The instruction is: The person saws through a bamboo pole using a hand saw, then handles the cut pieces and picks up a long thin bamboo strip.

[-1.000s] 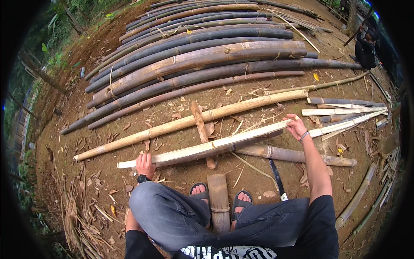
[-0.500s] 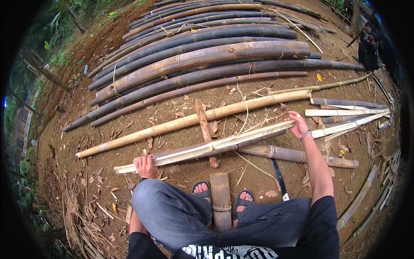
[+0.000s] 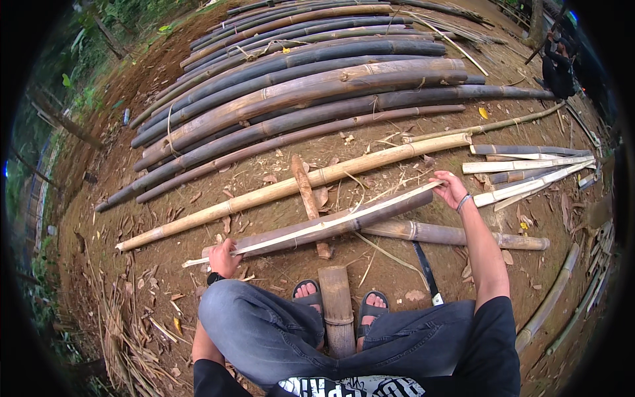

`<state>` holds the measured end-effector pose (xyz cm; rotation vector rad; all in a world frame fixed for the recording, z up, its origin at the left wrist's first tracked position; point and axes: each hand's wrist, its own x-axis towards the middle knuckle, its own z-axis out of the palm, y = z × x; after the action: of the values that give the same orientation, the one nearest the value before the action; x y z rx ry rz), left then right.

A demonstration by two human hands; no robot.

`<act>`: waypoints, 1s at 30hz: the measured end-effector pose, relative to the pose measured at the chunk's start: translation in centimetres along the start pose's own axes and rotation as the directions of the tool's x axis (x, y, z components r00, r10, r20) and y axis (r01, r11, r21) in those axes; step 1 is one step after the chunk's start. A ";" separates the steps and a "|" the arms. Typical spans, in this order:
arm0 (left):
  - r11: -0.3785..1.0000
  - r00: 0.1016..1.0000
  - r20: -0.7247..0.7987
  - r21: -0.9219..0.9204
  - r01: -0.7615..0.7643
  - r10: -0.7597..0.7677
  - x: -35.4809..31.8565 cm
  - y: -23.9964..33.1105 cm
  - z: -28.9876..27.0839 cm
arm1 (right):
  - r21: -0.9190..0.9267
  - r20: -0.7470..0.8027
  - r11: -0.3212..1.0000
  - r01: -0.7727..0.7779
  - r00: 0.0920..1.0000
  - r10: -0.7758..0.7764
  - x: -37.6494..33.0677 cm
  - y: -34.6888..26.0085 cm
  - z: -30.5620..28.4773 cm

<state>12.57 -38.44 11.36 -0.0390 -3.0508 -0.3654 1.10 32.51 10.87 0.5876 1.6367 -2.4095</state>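
A long split bamboo strip (image 3: pixel 317 227) is stretched between my hands, seen almost edge-on as a narrow pale line. My left hand (image 3: pixel 225 258) closes around its left part, with the pale tip sticking out beyond the fingers. At the opposite end, my right hand (image 3: pixel 451 190) pinches the strip between thumb and fingers. Along the strip lies a dark bamboo piece (image 3: pixel 390 210); whether the two touch, I cannot tell. A rough brown wooden stick (image 3: pixel 304 188) passes crosswise beneath the bamboo.
Between my feet is a short bamboo section (image 3: pixel 337 311). A long dark blade (image 3: pixel 426 268) lies by my right knee, near a bamboo pole (image 3: pixel 463 236). Split bamboo pieces (image 3: pixel 529 165) are fanned out at right. Many poles (image 3: pixel 297 99) lie beyond; a person (image 3: pixel 559 69) is at far right.
The strip has been turned in my hands: its broad pale inner face showed before, and now mostly its thin edge does. My right hand sits slightly further left.
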 end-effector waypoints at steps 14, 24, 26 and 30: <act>0.984 0.942 0.286 -0.027 -0.174 0.175 4.0 0.3 2.2 | -0.456 -0.515 0.871 -0.183 0.852 -0.090 2.5 2.9 -0.8; 0.994 0.959 0.264 0.004 -0.111 0.106 2.9 -2.0 4.5 | -0.896 -0.353 0.395 -0.201 0.863 -0.361 2.7 4.5 1.5; 0.993 0.954 0.280 0.018 -0.114 0.105 2.6 -2.0 4.8 | -0.910 -0.347 0.350 -0.221 0.867 -0.356 2.5 3.8 2.0; 0.997 0.955 0.295 0.045 -0.062 0.046 2.6 -2.4 5.7 | -0.946 -0.277 0.269 -0.182 0.886 -0.372 4.7 5.1 0.1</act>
<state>9.52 -39.41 5.50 -0.1898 -3.3428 -0.2977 -1.33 30.83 4.59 0.7860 2.9290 -0.7688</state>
